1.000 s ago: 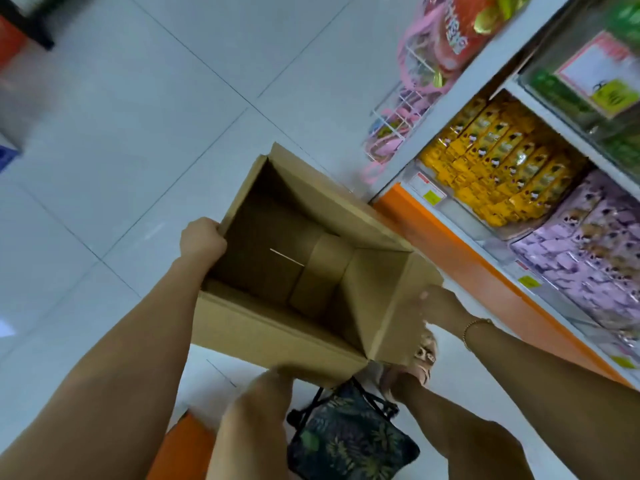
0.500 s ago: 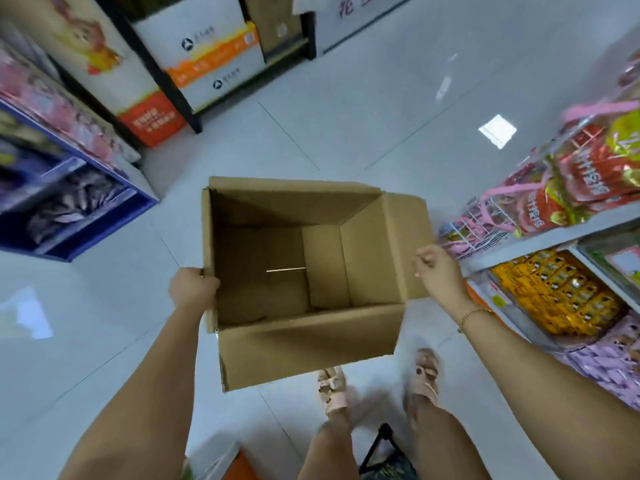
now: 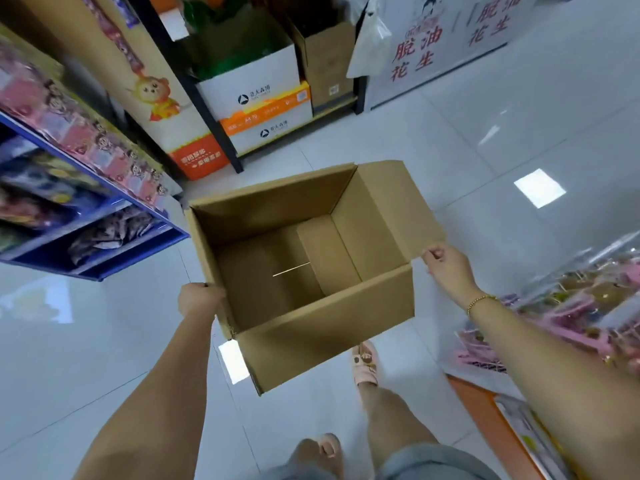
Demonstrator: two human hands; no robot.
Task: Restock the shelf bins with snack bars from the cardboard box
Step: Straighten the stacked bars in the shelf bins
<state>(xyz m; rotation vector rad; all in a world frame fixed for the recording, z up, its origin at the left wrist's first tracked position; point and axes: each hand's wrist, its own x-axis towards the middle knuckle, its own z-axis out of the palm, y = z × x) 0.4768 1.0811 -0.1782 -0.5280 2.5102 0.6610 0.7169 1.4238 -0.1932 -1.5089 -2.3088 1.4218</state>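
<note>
An open brown cardboard box [image 3: 332, 327] hangs in the air in front of me, above the tiled floor. Its inside shows only bare cardboard, no snack bars. My left hand [image 3: 198, 299] grips the box's left wall near the front corner. My right hand [image 3: 446, 268] pinches the edge of the right flap. The shelf with snack packets [image 3: 568, 306] is at the right edge, blurred.
A blue shelf [image 3: 104, 237] with packaged goods stands at the left. A black rack with white and orange cartons [image 3: 263, 102] and a white display stand [image 3: 443, 50] are ahead. My legs and pink sandals [image 3: 365, 365] are below the box, on grey floor tiles.
I have turned away from the snack shelf with the box held in both hands; the shelf slid to the right edge, and the blue shelf and rack came into view ahead.
</note>
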